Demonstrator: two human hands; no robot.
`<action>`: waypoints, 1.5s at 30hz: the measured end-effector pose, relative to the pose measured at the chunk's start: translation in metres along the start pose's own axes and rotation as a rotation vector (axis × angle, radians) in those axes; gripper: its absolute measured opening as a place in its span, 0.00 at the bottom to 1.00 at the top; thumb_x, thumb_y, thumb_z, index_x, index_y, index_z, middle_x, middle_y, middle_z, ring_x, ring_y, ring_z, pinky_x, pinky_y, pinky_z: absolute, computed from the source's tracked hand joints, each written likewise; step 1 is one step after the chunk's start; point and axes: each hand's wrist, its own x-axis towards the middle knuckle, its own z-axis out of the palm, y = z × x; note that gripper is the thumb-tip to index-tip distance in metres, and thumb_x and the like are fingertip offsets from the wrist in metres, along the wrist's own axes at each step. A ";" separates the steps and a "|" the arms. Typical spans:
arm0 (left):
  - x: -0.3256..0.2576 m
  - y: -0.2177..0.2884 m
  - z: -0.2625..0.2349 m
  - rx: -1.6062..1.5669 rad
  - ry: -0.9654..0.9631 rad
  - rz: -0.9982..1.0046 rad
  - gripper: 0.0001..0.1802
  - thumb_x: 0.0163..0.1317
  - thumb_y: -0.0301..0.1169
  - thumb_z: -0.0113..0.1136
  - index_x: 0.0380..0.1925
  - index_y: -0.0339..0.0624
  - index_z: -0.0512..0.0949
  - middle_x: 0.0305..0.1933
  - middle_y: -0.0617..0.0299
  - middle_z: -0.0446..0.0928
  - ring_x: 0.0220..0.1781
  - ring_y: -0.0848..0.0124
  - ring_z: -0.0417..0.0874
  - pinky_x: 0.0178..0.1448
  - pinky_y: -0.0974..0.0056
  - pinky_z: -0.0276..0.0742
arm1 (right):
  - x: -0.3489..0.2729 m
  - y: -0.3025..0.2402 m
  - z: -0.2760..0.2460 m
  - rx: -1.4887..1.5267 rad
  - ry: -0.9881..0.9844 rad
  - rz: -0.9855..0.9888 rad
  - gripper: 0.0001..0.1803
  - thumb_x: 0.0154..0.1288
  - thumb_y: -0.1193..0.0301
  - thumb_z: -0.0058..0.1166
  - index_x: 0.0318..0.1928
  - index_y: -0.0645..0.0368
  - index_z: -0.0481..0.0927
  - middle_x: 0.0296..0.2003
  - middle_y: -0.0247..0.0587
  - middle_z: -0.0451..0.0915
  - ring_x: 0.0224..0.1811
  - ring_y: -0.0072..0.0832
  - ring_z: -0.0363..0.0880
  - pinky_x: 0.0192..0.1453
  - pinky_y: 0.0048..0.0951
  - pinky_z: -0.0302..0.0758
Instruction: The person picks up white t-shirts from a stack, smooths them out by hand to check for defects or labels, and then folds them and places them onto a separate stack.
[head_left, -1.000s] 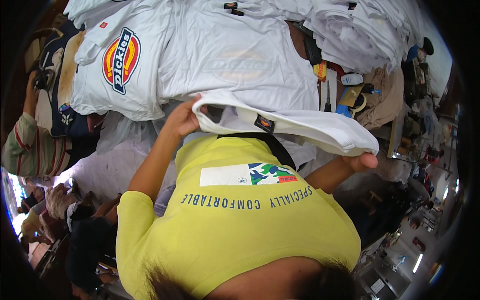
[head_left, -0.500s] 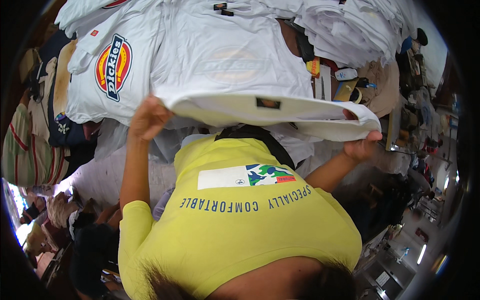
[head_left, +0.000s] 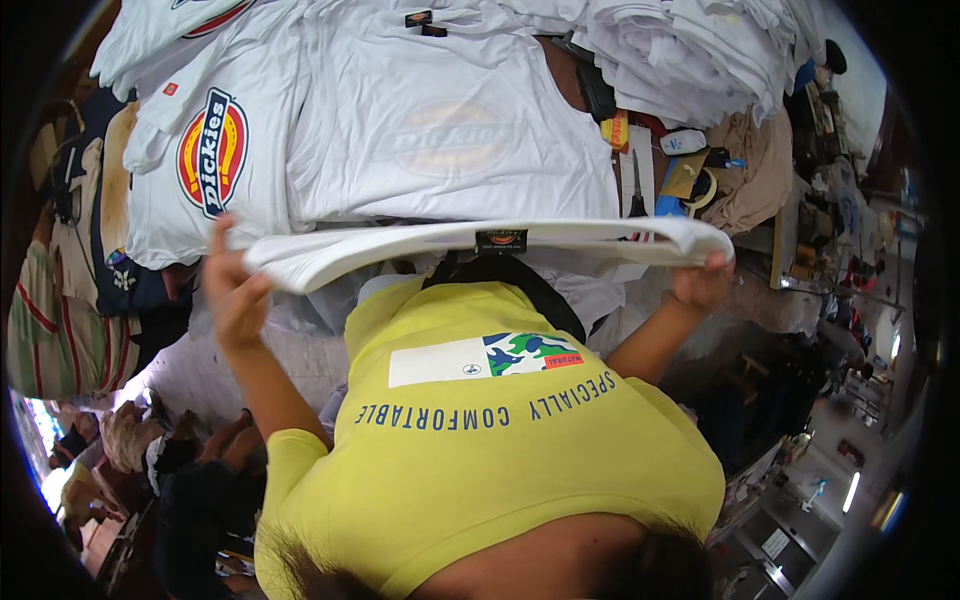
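A white T-shirt [head_left: 400,244] is stretched crosswise between my two hands in front of my body, sagging slightly, with a dark label at its middle. Its left end is pinched in my left hand [head_left: 236,300], whose upper finger is extended and a little blurred. My right hand [head_left: 700,284] grips the other end, thumb against the cloth. Just beyond, a white shirt [head_left: 350,120] lies flat on the table, a faint print showing through it. To its left is a folded white shirt [head_left: 160,205] with a large red, yellow and dark blue print.
A heap of white garments [head_left: 690,50] rises at the back right. Near it lie scissors [head_left: 637,200], a tape roll [head_left: 702,190], a yellow packet [head_left: 614,130] and brown cloth [head_left: 755,175]. Striped cloth [head_left: 60,330] hangs at the left; people [head_left: 190,500] sit at lower left.
Both hands have shifted left, the left one the most, and the held shirt is drawn wider and straighter. My left hand has also come lower and nearer to me.
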 end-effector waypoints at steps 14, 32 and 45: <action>0.253 -0.018 -0.002 0.137 -0.152 0.027 0.34 0.59 0.33 0.54 0.65 0.44 0.53 0.45 0.59 0.75 0.45 0.73 0.75 0.48 0.67 0.70 | 0.239 0.124 0.026 -0.027 -0.124 0.452 0.26 0.63 0.54 0.49 0.49 0.66 0.72 0.48 0.44 0.76 0.50 0.31 0.74 0.56 0.33 0.69; 0.042 -0.114 0.001 1.157 0.212 -0.171 0.20 0.56 0.36 0.60 0.46 0.37 0.71 0.26 0.56 0.69 0.26 0.65 0.70 0.34 0.63 0.69 | 0.006 0.122 -0.038 -1.148 -0.183 0.458 0.16 0.55 0.70 0.59 0.44 0.60 0.76 0.35 0.37 0.70 0.37 0.23 0.70 0.38 0.21 0.68; 0.054 -0.123 -0.009 0.626 0.183 -0.048 0.12 0.59 0.33 0.57 0.37 0.37 0.72 0.35 0.65 0.74 0.32 0.78 0.73 0.35 0.74 0.67 | -0.005 0.134 -0.036 -1.215 0.038 0.480 0.23 0.47 0.67 0.66 0.42 0.60 0.71 0.31 0.39 0.71 0.35 0.26 0.70 0.38 0.25 0.70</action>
